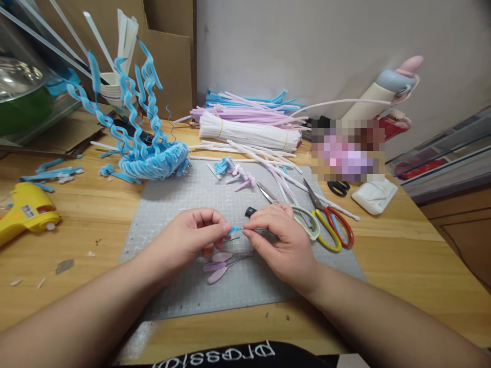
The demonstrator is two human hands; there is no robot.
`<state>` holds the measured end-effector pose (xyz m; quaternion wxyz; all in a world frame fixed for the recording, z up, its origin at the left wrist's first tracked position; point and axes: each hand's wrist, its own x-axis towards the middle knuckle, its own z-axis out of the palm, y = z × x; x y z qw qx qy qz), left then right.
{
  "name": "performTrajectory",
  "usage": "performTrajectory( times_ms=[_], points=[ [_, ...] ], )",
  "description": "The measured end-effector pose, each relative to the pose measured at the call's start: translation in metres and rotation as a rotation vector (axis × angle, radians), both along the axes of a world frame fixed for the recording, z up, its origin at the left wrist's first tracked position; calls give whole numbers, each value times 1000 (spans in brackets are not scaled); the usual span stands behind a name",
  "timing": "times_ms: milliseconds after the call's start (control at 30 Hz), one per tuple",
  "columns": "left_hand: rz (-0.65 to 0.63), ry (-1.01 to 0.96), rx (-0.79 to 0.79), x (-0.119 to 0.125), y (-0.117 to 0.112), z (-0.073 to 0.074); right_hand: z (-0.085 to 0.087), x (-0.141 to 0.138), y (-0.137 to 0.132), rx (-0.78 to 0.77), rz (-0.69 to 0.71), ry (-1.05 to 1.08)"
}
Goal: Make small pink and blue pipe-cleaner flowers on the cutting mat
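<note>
Between my two hands is a small piece of blue pipe cleaner (235,230), drawn out to a thin wire on its right. My left hand (197,231) pinches its fuzzy end between thumb and forefinger. Thumb and fingertips of my right hand (284,239) are closed on the wire end. Just below, several pale purple petal shapes (217,266) on thin wire stems lie on the grey cutting mat (172,294). Scissors with pale green handles (315,225) lie partly hidden behind my right hand. Small knotted blue and pink pieces (238,174) rest farther back.
A blue curled pipe-cleaner piece (153,158) stands at the back left. A yellow glue gun (28,214) lies far left. Bundled white stems (245,132) lie along the wall. Red-and-yellow-handled scissors (333,227) and a white case (375,196) are at right.
</note>
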<state>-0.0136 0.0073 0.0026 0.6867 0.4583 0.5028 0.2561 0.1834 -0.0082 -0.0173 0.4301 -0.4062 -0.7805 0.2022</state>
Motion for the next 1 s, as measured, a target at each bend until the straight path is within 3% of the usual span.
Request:
performTrajectory(
  times_ms=[167,400,667,867,1000],
  points=[
    [-37,131,110,4,0,2,0,-2,-4,-7,48,-101],
    [-40,98,38,3,0,0,-1,-1,-4,-3,-3,-113],
    [-50,118,38,4,0,2,1,-1,-4,38,95,-115],
    [-10,135,92,4,0,6,-1,-2,-5,-112,61,-31],
    [70,100,171,3,0,6,2,-3,-8,-309,52,23]
  ],
)
